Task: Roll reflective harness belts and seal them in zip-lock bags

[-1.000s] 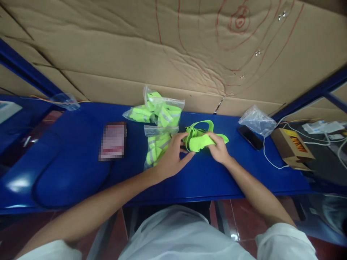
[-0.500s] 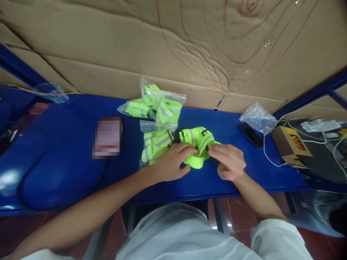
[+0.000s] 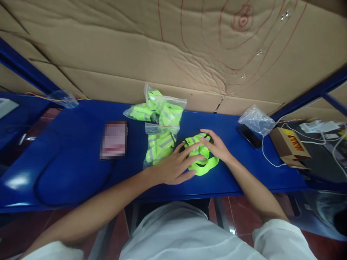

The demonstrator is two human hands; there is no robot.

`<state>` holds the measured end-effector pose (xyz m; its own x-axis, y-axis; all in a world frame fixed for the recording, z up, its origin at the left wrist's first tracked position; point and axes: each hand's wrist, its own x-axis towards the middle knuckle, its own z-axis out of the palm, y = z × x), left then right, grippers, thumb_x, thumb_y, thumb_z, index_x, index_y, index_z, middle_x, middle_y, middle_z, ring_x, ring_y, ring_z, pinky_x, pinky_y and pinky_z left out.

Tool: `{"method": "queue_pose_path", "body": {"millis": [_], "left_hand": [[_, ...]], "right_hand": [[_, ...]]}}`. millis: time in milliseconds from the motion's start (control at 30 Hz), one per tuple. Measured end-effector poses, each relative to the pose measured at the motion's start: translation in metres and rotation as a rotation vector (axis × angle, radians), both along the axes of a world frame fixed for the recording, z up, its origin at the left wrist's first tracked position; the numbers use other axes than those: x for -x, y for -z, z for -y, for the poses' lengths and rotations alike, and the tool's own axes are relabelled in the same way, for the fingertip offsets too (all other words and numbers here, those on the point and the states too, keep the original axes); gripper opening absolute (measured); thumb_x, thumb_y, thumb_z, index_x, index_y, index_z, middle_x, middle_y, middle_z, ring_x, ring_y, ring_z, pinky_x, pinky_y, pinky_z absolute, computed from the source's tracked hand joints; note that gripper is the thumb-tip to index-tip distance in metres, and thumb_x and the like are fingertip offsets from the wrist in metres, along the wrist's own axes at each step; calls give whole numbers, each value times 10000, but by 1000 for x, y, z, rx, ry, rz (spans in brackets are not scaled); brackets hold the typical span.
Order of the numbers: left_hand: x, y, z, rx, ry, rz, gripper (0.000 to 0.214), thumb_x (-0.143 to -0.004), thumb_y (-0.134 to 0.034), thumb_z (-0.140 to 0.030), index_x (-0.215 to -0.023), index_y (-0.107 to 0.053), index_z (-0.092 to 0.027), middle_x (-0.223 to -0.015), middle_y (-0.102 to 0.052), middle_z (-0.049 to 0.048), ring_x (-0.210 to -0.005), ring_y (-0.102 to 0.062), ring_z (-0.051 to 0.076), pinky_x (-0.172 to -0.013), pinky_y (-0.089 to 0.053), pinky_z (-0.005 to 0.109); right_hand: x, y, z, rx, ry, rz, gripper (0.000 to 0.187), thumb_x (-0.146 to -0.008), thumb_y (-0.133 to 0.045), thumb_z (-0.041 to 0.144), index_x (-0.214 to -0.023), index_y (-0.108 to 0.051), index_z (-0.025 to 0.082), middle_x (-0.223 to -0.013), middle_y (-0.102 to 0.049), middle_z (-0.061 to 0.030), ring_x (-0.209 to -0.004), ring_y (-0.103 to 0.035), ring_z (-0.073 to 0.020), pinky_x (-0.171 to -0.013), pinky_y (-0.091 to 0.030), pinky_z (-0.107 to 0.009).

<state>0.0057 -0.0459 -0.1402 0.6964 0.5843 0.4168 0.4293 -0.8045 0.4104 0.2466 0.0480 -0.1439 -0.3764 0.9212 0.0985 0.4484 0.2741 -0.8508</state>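
Observation:
A neon-yellow reflective strap [image 3: 204,169] with grey bands lies loosely folded on the blue table in front of me. My left hand [image 3: 177,164] rests over its left side, fingers spread and partly covering it. From the far right side, my right hand [image 3: 217,146] grips the strap's upper folds near a dark buckle, its fingers behind and thumb in front. Just left of the strap is a clear zip bag [image 3: 161,146] holding similar yellow straps. Behind it more bagged straps [image 3: 170,112] are piled against the cardboard.
A tablet-like device [image 3: 114,140] with a blurred screen lies at left. To the right are a black phone [image 3: 249,136], a crumpled clear bag [image 3: 257,119], and an open cardboard box [image 3: 290,147] with white cables. A cardboard wall [image 3: 114,47] bounds the blue table [image 3: 81,173] behind.
My right hand has moved up and left to the strap's far side. My left fingers have spread over the strap, and a loop now lies looser toward me. The view has shifted slightly.

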Motion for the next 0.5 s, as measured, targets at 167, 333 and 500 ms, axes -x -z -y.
{"method": "queue_pose_path", "body": {"millis": [167, 333, 500], "left_hand": [[-3, 10, -3, -12, -168, 242, 437, -949, -375, 36, -1301, -400, -223, -1594, -334, 219, -1412, -527, 254, -1035, -568, 424], [-10, 15, -2, -116, -415, 248, 453, -955, -570, -50, -1342, -451, -253, -1556, -363, 185, -1474, -448, 324, -1115, -525, 511], [-6, 12, -2, -93, -446, 125, 542, -982, -598, -139, -1485, -420, -236, -1564, -415, 208, -1460, -465, 347, -1095, -499, 523]], "right_hand": [[2, 0, -4, 97, 46, -167, 447, -961, -632, 563, -1251, -679, 226, -1171, -746, -67, -1033, -699, -224, -909, -561, -375], [4, -12, 13, -74, 61, -196, 362, -1040, -534, 536, -1173, -724, 258, -1114, -756, -37, -904, -682, -191, -796, -546, -333], [4, -17, 34, -365, -126, -109, 331, -1107, -422, 389, -1239, -698, 265, -1135, -764, -44, -938, -715, -192, -789, -562, -333]]}}
